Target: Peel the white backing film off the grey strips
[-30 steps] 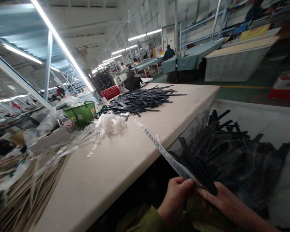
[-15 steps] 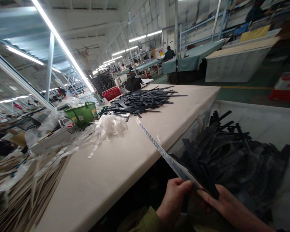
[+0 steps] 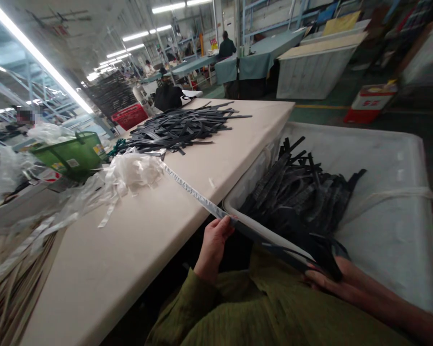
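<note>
Closest to my camera, low on the right, is my right grip point(image 3: 341, 283), a bare hand. Its thumb and fingers are wrapped on some dark strips point(image 3: 324, 254), and I cannot tell how many. Next comes my left grip point(image 3: 215, 238). It pinches one long strip near the spot where the dark part stops and the pale part starts.

The way this strip lies is what I watch most. Its dark part point(image 3: 254, 234) is between my two grips. It slants up and to the left, from the right grip to the left one, and looks pulled almost straight. The pale part point(image 3: 191, 190), shiny and crinkly, goes on past the left grip in nearly the same line, out over the desk point(image 3: 137, 240). So my left grip is the nearer one to the pale part. My right grip is well away from it, down by the white bin point(image 3: 389, 142).

In the bin is a messy heap of dark strips point(image 3: 303, 192). The pale tip ends by some white film scraps point(image 3: 137, 168); I can't tell if they touch. Past the scraps, a big pile of dark strips point(image 3: 180, 125) lies on the desk, with a green basket point(image 3: 70, 156) off to the left. Far back, I see a person point(image 3: 226, 47) in dark clothes.
</note>
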The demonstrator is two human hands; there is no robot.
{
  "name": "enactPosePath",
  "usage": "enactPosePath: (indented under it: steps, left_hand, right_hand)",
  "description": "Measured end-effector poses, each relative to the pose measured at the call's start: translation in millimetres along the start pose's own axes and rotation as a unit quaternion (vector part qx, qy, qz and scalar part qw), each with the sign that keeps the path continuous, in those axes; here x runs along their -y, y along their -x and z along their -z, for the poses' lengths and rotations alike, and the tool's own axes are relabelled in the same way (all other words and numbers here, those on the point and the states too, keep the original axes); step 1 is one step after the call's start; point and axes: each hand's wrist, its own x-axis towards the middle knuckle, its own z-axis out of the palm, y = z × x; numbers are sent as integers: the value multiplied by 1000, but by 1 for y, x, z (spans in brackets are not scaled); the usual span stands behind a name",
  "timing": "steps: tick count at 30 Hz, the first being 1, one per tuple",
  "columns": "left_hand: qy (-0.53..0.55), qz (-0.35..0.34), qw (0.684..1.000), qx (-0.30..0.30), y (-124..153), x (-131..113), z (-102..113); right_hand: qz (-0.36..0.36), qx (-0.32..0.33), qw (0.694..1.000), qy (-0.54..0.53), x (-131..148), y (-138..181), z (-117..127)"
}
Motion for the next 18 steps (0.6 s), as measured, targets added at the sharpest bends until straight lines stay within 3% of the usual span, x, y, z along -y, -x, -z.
enactPosePath:
  steps: [4,9,14,18]
  left_hand:
    - [6,38,999,24,5,4,-6]
    - [-5,82,996,45,21,13,-21]
    - [-8,100,991,91,33,14,-25]
    - [13,119,988,96,36,5,-23]
  right_hand:
    - [1,-11,1000,-7,3,-3,-8]
    - [-3,-4,996,-85,38,-26,-21]
    - [71,-16,993,-88,64,-41,-25]
    - [142,-109,976,-124,50,-44,-25]
